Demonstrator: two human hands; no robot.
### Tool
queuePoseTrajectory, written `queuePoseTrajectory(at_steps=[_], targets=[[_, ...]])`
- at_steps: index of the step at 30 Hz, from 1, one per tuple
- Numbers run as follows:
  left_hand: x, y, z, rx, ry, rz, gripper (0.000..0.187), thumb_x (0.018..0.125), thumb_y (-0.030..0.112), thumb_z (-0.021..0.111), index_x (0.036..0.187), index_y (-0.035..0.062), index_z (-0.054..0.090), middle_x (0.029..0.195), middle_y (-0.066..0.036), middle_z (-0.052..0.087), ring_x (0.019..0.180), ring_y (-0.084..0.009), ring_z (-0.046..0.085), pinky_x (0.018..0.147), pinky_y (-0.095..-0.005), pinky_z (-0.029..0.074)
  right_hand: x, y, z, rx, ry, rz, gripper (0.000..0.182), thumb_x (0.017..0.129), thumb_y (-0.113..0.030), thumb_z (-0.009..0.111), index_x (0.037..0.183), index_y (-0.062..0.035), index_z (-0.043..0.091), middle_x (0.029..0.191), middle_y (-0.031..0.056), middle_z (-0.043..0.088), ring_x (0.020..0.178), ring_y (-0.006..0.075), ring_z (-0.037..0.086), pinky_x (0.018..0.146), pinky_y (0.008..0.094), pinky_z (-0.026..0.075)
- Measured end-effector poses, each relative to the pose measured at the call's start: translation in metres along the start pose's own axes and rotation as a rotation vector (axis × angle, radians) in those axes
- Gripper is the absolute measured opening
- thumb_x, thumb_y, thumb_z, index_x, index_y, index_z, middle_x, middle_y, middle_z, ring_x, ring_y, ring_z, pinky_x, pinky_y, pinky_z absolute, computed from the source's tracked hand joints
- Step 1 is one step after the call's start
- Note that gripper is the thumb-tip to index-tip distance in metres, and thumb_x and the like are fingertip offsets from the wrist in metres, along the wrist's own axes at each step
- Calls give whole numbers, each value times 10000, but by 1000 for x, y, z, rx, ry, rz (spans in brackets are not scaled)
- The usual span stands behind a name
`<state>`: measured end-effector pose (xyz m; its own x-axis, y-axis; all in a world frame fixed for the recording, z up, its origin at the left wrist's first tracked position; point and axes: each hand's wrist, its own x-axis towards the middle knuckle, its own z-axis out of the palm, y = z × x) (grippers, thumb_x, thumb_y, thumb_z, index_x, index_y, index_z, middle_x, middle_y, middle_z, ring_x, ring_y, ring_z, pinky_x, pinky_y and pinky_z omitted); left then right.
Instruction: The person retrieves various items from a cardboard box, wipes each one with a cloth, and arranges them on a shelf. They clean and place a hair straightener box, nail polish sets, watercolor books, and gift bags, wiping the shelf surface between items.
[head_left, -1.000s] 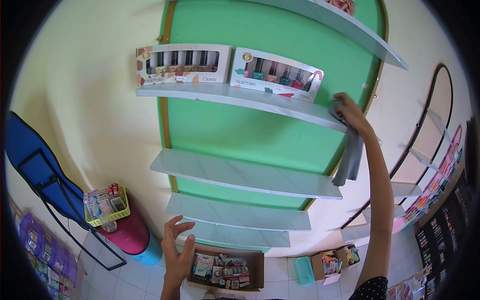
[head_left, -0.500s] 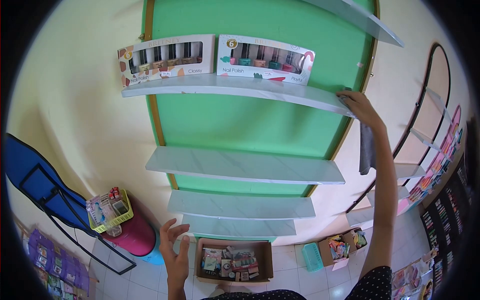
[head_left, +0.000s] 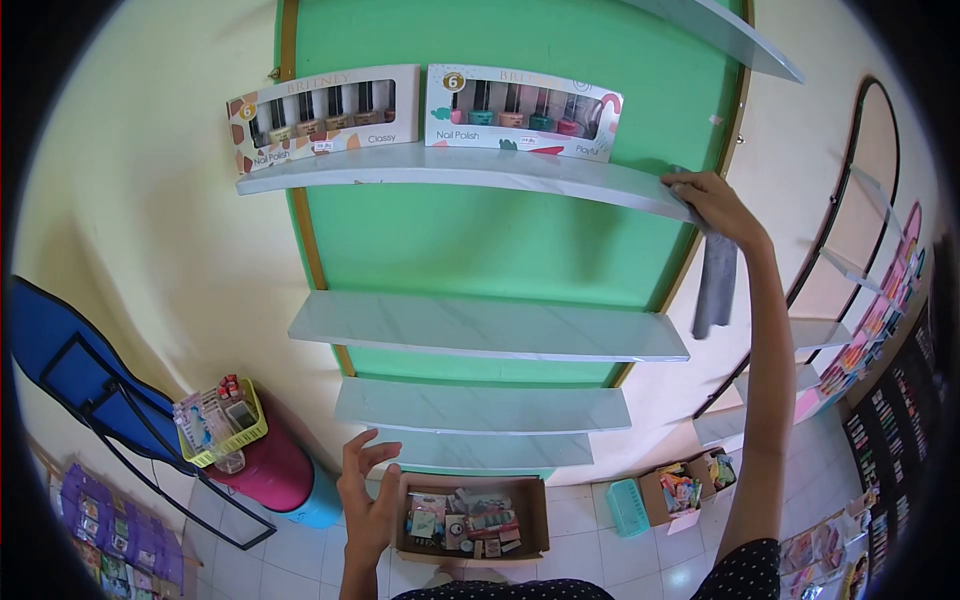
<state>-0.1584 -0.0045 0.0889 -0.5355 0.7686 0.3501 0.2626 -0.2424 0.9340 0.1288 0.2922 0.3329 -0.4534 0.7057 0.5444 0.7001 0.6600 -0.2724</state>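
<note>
My right hand grips a grey cloth at the right end of the upper marbled shelf; the cloth hangs down below the shelf edge. Two nail polish boxes stand on that shelf, the "Classy" box on the left and the "Playful" box beside it. Low in the view, my left hand is raised with fingers apart and holds nothing, next to an open cardboard box of small packaged items on the floor.
Lower shelves cross the green panel. At left are a yellow basket on a pink container and a folded blue item. A turquoise basket and small boxes sit right on the floor.
My right hand has moved slightly left along the shelf with the cloth, whose hanging part swung left. My left hand has shifted a little to the right.
</note>
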Motion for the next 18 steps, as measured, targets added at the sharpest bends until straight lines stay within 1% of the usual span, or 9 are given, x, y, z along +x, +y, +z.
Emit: queuePoseTrajectory(at_steps=[5, 6, 7, 9, 11, 13, 15, 17, 18], targets=[[0, 4, 7, -145, -59, -29, 391, 729, 77, 514, 1091, -14, 398, 963, -178, 539, 955, -230, 501, 843, -348, 350, -38, -23, -8, 279, -11, -62, 270, 824, -184, 417, 958, -7, 571, 855, 98, 579, 804, 154, 506, 770, 248, 362], [2, 13, 7, -145, -55, -34, 391, 729, 77, 514, 1091, -14, 398, 963, -178, 539, 955, -230, 501, 843, -348, 350, -51, -27, -9, 322, 92, -124, 272, 834, -174, 397, 949, 8, 563, 858, 93, 579, 803, 148, 504, 759, 249, 366], [6, 26, 5, -244, -230, 26, 391, 744, 88, 501, 1105, -23, 403, 1023, -192, 508, 1015, -236, 464, 865, -371, 333, -66, -31, -5, 366, 193, -186, 277, 843, -164, 377, 941, 24, 555, 860, 87, 580, 802, 141, 503, 748, 249, 369], [14, 62, 4, -347, -488, 215, 408, 775, 141, 464, 1133, -44, 400, 1130, -210, 439, 1117, -268, 379, 910, -413, 289, -101, -34, 16, 611, 508, -63, 337, 845, -234, 359, 923, 41, 538, 861, 112, 578, 799, 154, 509, 743, 258, 377], [5, 103, 5, -316, -562, 227, 359, 793, 183, 455, 1081, -31, 454, 1159, -206, 427, 1159, -320, 323, 944, -432, 264, -140, -41, 50, 803, 581, 125, 410, 830, -328, 351, 923, 34, 518, 842, 130, 579, 804, 169, 517, 762, 270, 375], [-11, 102, -11, 38, -791, 324, 297, 821, 210, 441, 1008, -8, 517, 1158, -189, 439, 1169, -366, 284, 960, -452, 252, -181, -50, 112, 1022, 552, 229, 431, 816, -371, 334, 941, 4, 506, 787, 127, 585, 797, 187, 528, 764, 294, 383], [-3, 141, 1, 94, -1061, 556, 324, 807, 215, 445, 1016, -31, 458, 1025, -205, 494, 1070, -352, 384, 907, -390, 319, -230, -63, 163, 1079, 169, 450, 333, 840, -274, 336, 946, -11, 511, 799, 104, 588, 787, 160, 527, 747, 282, 393], [0, 186, 63, -208, -1137, 512, 372, 765, 194, 478, 1032, -54, 399, 876, -230, 560, 963, -316, 513, 847, -307, 400, -265, -86, 193, 1260, 5, 525, 268, 847, -203, 370, 936, -4, 526, 808, 86, 595, 751, 123, 530, 699, 244, 405], [-23, 166, 77, -447, -840, 589, 341, 791, 246, 425, 930, -63, 455, 894, -252, 555, 1015, -340, 470, 838, -273, 405, -289, -88, 217, 1285, -52, 592, 256, 846, -187, 376, 927, 1, 531, 805, 81, 594, 741, 117, 525, 690, 237, 403]])
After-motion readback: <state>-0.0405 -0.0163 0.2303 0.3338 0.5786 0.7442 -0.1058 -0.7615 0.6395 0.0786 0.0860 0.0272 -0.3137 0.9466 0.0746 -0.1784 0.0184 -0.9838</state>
